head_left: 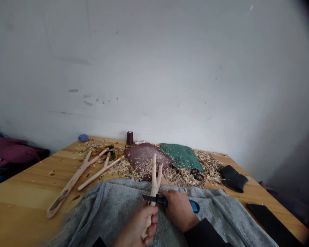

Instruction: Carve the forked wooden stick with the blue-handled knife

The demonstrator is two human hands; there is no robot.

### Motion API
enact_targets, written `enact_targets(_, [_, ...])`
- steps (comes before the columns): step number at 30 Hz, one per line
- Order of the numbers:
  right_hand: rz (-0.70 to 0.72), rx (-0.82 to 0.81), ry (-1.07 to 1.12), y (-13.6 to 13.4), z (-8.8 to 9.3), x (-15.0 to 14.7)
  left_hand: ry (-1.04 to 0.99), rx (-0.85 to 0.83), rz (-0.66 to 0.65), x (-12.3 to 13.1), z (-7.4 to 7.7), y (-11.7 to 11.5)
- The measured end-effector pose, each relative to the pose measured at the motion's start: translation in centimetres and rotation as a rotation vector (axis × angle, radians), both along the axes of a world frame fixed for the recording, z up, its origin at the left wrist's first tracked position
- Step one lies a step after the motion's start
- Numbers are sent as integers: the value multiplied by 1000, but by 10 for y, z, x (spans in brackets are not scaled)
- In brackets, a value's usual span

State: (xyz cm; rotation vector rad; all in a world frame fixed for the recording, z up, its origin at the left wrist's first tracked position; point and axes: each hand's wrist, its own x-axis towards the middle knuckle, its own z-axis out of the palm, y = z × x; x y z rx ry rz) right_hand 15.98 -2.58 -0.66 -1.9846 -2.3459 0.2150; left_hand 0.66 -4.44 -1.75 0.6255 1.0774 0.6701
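My left hand (145,223) is wrapped round the lower stem of a pale, peeled forked stick (156,181), which stands with its two prongs pointing up and away from me. In my right hand (179,207) is a knife with a blue and black handle (194,206). Its dark blade (148,198) lies across the stick just above my left fist. Under both hands spreads a grey cloth (113,202), covering the near part of the table.
Two more forked sticks, a large one (73,181) and a smaller one (99,173), lie on the wooden table (23,195) at left. Wood shavings (208,163) surround maroon (146,154) and green (181,154) sheets. A thread spool (129,138) stands by the wall; a black flat object (270,219) lies right.
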Motion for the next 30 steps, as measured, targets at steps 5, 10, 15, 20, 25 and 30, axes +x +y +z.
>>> enact_targets(5, [-46, 27, -7, 3, -7, 0, 55, 63, -34, -1, 5, -1])
enact_targets(10, [-92, 49, -34, 5, -8, -2, 102, 65, -37, 0, 7, 0])
enact_targets(15, [-124, 61, -41, 6, -4, -3, 111, 99, -33, 0, 5, 2])
enact_targets(20, [-196, 65, -57, 11, -2, 4, 163, 158, -63, -1, 7, 1])
enact_targets(25, [-149, 47, -42, 11, -1, 6, 132, 179, -41, -1, 5, 1])
enact_targets(30, [-21, 43, -13, 2, -4, -5, 118, 165, -1, -3, -4, 2])
